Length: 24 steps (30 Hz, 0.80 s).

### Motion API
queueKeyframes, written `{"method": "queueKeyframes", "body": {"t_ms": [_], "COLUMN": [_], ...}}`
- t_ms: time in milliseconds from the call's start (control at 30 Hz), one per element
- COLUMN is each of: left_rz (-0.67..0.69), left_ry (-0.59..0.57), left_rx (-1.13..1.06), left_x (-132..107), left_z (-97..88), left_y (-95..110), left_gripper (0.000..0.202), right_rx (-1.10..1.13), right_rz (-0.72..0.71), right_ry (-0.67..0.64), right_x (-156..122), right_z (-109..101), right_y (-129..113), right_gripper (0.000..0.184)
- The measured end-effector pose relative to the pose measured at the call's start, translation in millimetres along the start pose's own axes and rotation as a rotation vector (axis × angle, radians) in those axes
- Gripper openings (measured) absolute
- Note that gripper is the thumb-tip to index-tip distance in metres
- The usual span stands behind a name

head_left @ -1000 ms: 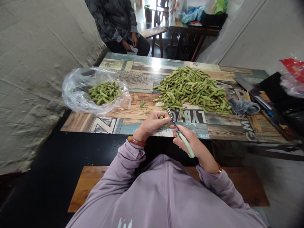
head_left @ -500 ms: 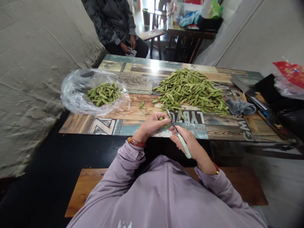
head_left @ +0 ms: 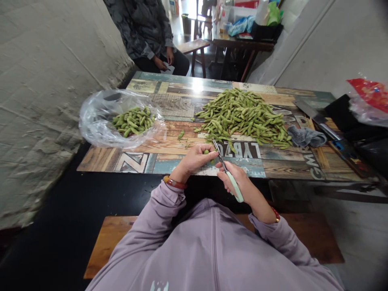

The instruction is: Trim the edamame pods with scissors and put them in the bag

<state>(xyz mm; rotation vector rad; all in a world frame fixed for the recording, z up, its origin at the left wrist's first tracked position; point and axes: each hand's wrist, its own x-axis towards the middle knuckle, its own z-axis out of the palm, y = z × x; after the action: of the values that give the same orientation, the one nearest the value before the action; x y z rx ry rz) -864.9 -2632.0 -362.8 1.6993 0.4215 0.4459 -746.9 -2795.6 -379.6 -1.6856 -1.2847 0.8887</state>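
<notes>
My left hand [head_left: 195, 158] is closed around a green edamame pod [head_left: 206, 152] just above the table's near edge. My right hand [head_left: 239, 184] grips scissors [head_left: 227, 171] with pale green handles; their blades point up and left, touching the pod. A large heap of green pods [head_left: 242, 116] lies on the table right behind my hands. To the left, a clear plastic bag [head_left: 100, 121] holds a smaller pile of pods [head_left: 133, 120].
A patterned wooden table [head_left: 169, 139] runs across the view. A single loose pod [head_left: 181, 133] lies between bag and heap. Grey cloth [head_left: 306, 136], a cleaver [head_left: 321, 118] and dark items sit at right. A seated person [head_left: 151, 36] is at the far end.
Both hands stay in place with pod and scissors. The view shifted slightly. The seated person's hands moved a little.
</notes>
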Motion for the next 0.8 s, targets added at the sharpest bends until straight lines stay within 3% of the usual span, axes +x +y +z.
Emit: {"method": "queueKeyframes", "body": {"t_ms": [167,333,467,800], "left_rz": [-0.03,-0.15,-0.131,-0.128], "left_ry": [0.023,0.137,0.208,0.274], "left_rx": [-0.058,-0.434,-0.615,-0.644], "left_x": [-1,1,3,-4], "left_z": [1.6,4.4,2.1,6.5], "left_y": [-3,-10,-11,-9], "left_gripper": [0.039,0.04,0.041,0.041], "right_rx": [0.106,0.322,0.408,0.384], "right_rz": [0.101,0.14,0.092,0.037], "right_ry": [-0.048,-0.018,-0.022,-0.041], "right_x": [1,0,-3,1], "right_z": [1,7,12,15], "right_y": [-3,1,3,-4], "right_gripper": [0.04,0.05,0.05,0.053]}}
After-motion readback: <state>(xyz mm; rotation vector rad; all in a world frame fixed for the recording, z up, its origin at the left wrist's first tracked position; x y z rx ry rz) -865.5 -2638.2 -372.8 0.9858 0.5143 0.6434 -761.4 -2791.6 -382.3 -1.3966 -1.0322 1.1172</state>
